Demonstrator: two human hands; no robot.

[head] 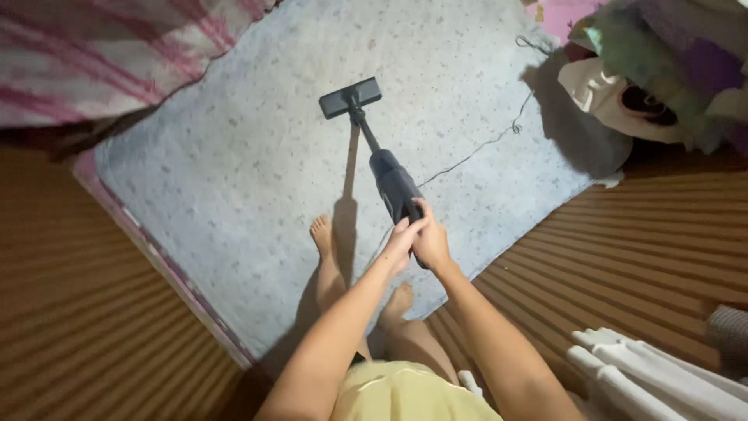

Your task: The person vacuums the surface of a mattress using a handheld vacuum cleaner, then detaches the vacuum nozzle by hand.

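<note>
A dark handheld vacuum cleaner (388,178) stretches away from me, and its flat floor head (350,97) rests on a pale grey mat (249,179). My left hand (400,243) and my right hand (430,238) both grip the vacuum's handle end, pressed against each other. A thin cord (475,152) runs from the vacuum across the mat toward the upper right. My bare feet (323,234) stand on the mat just below the hands.
A pink striped cloth (93,54) lies at the upper left. A heap of clothes and bags (654,70) sits at the upper right. Brown ribbed flooring (86,312) surrounds the mat. White slats (654,374) stick in at the lower right.
</note>
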